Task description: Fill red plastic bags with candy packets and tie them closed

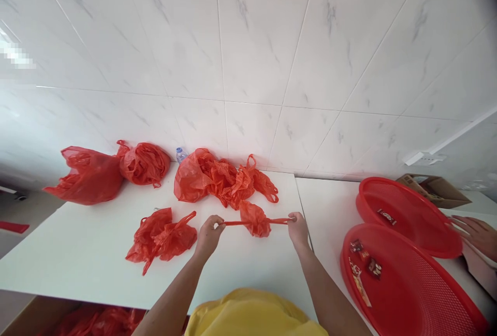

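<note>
Between my hands a small red plastic bag [255, 220] is stretched sideways by its twisted handles, its bunched body in the middle. My left hand [210, 233] pinches the left handle end. The right handle end is pinched in my right hand [298, 229]. Just left of my left hand lie crumpled red plastic bags [162, 237] on the white table [97, 240]. Beyond the stretched bag, a heap of red plastic bags [223, 175] rests near the wall.
Full red bags [93, 175] and a clear bottle [180, 155] stand along the wall. At right are two red baskets [388, 284] with small packets, a cardboard box [438, 191] and another person's hand [476, 233]. More red bags [104, 320] lie below the table edge.
</note>
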Tool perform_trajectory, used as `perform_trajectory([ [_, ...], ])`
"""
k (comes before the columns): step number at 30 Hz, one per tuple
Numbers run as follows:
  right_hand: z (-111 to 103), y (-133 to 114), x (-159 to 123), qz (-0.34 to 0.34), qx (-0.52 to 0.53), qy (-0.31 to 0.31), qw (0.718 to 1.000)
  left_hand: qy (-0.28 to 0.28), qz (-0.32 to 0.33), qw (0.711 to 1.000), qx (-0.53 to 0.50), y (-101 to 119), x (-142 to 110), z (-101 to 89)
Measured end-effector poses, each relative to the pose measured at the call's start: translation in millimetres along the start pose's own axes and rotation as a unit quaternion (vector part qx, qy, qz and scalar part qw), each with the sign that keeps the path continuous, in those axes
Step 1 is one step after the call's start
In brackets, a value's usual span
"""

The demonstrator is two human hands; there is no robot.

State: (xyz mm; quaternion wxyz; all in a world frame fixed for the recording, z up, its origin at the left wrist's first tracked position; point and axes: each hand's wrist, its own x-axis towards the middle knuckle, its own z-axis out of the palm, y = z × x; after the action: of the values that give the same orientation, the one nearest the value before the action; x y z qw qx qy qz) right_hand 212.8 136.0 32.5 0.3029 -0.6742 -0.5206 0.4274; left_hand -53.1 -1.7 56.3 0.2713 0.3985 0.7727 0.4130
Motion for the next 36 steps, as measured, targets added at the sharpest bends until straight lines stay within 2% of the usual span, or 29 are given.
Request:
perform_trajectory([
  [2,1,14,4,0.015,0.003,-0.011,1.0,-0.013,-0.029,0.999,0.027,-12,-1,-0.7],
  [5,2,26,5,0.022,0.023,-0.062,0.998,-0.01,-0.027,0.998,0.063,-21,-2,2.3],
  [9,-4,41,-1,0.034,0.046,-0.146,0.988,0.029,-0.001,0.997,0.078,-19,-1,12.5],
  [11,-7,53,-6,0.049,0.047,-0.168,0.983,0.044,0.039,0.994,0.089,-13,-3,23.2],
  [13,-8,68,-12,0.079,0.046,-0.175,0.98,-0.008,0.143,0.979,0.149,-5,-4,39.3],
  [15,-8,82,-18,0.112,0.038,-0.182,0.976,-0.089,0.182,0.955,0.216,1,-4,59.0],
  [19,-9,106,-33,0.144,0.022,-0.209,0.967,-0.228,0.191,0.913,0.28,-2,1,93.8],
  [22,-14,121,-43,0.166,0.017,-0.227,0.96,-0.256,0.14,0.926,0.24,-15,5,101.3],
  [24,-16,133,-46,0.193,0.016,-0.222,0.956,-0.241,0.094,0.942,0.213,-23,5,95.9],
  [27,-16,149,-48,0.223,0.02,-0.215,0.951,-0.193,0.048,0.961,0.19,-32,4,75.9],
  [31,-12,157,-46,0.225,0.015,-0.223,0.948,-0.114,0.0,0.98,0.162,-40,4,37.1],
  [36,-7,152,-42,0.219,-0.003,-0.23,0.948,-0.04,-0.046,0.985,0.158,-48,-5,-11.2],
])
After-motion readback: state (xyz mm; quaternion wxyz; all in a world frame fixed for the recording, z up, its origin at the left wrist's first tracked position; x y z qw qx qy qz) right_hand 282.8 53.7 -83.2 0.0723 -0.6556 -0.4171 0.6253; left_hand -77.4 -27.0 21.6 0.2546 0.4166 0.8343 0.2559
